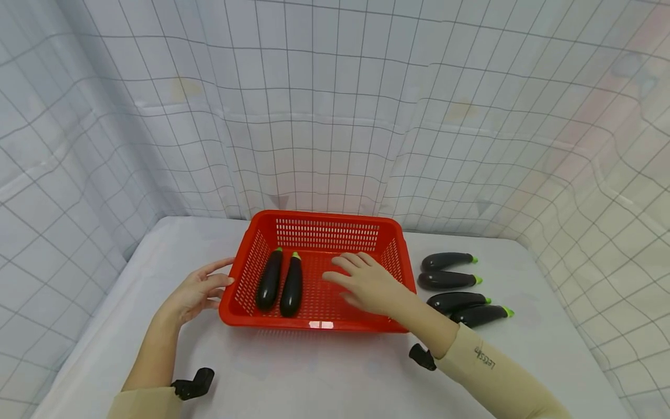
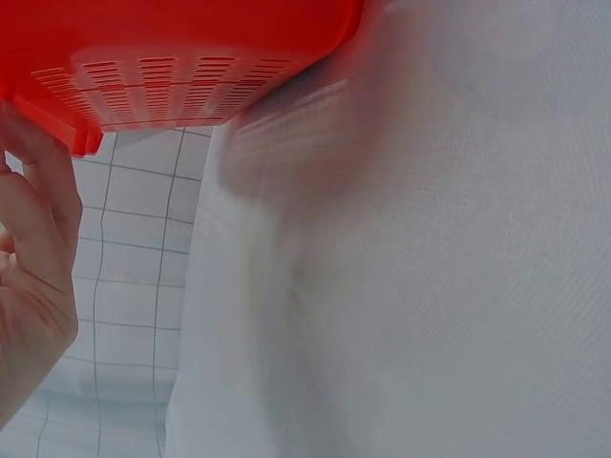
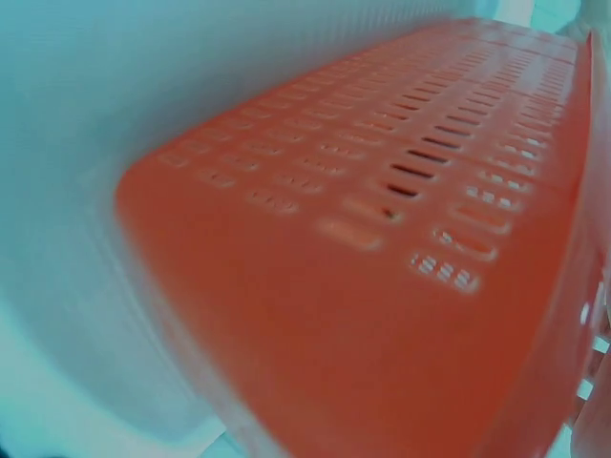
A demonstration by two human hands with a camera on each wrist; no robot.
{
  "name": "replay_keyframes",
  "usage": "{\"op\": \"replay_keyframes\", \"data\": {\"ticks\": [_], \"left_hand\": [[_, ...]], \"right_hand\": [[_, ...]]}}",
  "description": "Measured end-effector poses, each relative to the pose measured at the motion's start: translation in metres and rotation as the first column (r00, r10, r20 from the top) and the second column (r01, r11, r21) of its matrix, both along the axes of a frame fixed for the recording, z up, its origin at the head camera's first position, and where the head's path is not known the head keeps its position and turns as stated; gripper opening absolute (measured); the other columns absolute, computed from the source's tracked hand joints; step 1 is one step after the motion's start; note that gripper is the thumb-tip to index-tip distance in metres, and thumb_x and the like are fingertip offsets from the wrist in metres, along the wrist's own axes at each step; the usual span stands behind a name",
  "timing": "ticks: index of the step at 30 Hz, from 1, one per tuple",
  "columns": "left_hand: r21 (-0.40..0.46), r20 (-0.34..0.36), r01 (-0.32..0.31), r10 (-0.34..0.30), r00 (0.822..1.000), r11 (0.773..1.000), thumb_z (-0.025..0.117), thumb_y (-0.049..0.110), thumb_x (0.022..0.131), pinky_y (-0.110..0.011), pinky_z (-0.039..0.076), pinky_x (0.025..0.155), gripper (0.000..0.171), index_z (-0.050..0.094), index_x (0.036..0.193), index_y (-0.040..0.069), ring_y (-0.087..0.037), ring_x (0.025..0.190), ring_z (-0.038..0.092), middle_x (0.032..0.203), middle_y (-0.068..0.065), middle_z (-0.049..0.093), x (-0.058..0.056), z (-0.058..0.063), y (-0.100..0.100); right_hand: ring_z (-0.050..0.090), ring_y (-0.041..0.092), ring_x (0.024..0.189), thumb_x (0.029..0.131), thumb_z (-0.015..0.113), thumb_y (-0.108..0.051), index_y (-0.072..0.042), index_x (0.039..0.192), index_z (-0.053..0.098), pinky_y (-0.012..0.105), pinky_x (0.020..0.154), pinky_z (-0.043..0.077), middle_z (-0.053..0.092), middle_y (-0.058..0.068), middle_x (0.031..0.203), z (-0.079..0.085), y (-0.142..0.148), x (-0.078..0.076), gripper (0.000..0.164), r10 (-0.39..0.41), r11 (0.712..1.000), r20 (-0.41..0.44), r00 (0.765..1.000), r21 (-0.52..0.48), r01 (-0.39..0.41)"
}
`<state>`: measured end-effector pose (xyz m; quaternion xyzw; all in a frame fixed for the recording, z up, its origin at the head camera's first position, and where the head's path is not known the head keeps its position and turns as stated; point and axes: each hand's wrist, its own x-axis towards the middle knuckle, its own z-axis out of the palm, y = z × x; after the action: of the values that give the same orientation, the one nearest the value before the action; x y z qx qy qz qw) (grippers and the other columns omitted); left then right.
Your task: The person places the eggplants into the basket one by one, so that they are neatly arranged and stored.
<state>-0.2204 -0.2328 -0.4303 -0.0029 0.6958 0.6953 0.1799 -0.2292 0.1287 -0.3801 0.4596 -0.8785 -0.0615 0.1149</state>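
Observation:
A red plastic basket (image 1: 314,323) with slotted walls stands on the white cloth. Two dark eggplants lie side by side in its left half: one eggplant (image 1: 270,279) near the left wall, another eggplant (image 1: 292,286) just right of it. My left hand (image 1: 196,291) is at the basket's left rim, its loosely bent fingertips touching the edge; the left wrist view shows fingers (image 2: 48,200) just below the rim. Over the basket's right half hovers my right hand (image 1: 366,284), fingers spread and relaxed, holding nothing. The right wrist view is mostly filled by the basket's outer wall (image 3: 334,343).
Several more eggplants (image 1: 449,281) lie on the cloth right of the basket, green stem ends pointing right; my right forearm passes close to the nearest ones. A white grid-patterned curtain (image 1: 335,145) hangs behind and at both sides of the table (image 1: 314,378).

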Motion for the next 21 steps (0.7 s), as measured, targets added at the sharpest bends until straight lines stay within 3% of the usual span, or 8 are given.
{"op": "replay_keyframes", "data": {"ticks": [9,21], "left_hand": [[-0.007,-0.002,-0.005,0.005,1.0,1.0,0.055,0.017,0.091,-0.034,0.056,0.066,0.06,0.025,0.142,0.005,-0.015,0.071,0.065,0.089,0.006,0.067,0.0,0.0,0.001],[-0.026,-0.013,0.005,-0.005,1.0,1.0,0.054,0.019,0.092,-0.034,0.055,0.066,0.061,0.024,0.143,0.005,-0.015,0.072,0.064,0.091,0.007,0.067,0.0,0.0,-0.001]], "right_hand": [[0.041,0.025,0.119,0.081,0.068,-0.025,-0.022,0.125,0.048,0.045,0.099,0.036,0.046,0.007,0.128,-0.002,0.035,0.008,0.049,-0.078,0.991,0.027,0.997,-0.109,0.081],[0.038,0.027,0.12,0.077,0.07,-0.023,-0.018,0.125,0.049,0.05,0.098,0.035,0.045,0.009,0.127,-0.008,0.079,0.016,0.052,-0.221,0.949,0.056,0.974,-0.218,0.228]]}}
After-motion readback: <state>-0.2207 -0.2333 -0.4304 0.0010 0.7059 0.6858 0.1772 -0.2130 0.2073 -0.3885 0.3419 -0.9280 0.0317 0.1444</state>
